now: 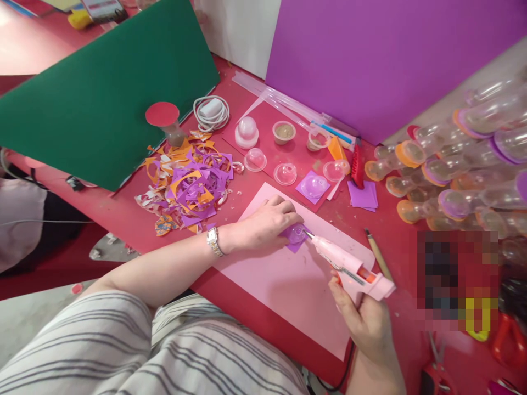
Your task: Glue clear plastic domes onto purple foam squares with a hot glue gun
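My right hand (pixel 364 323) is wrapped round the handle of a pink hot glue gun (pixel 341 258). The metal nozzle points left and meets the rim of a clear plastic dome lid (pixel 297 233). Under that lid lies a purple paper square (pixel 295 247), on a pale pink cutting mat (pixel 263 280). My left hand (pixel 267 222), with a watch on its wrist, holds the lid and paper at their left side; its fingertips are partly hidden. A similar lid (pixel 314 187) sits on another purple square beyond the mat. Several more purple squares (pixel 363 195) are stacked to its right.
Orange and purple paper scraps (pixel 193 186) are heaped left of the mat. Behind it stand clear lids (pixel 285 174) and a cup of sand (pixel 284 132). Several clear bottle shapes (pixel 461 164) are piled at right. A craft knife (pixel 377 253) and scissors (pixel 437 367) lie nearby.
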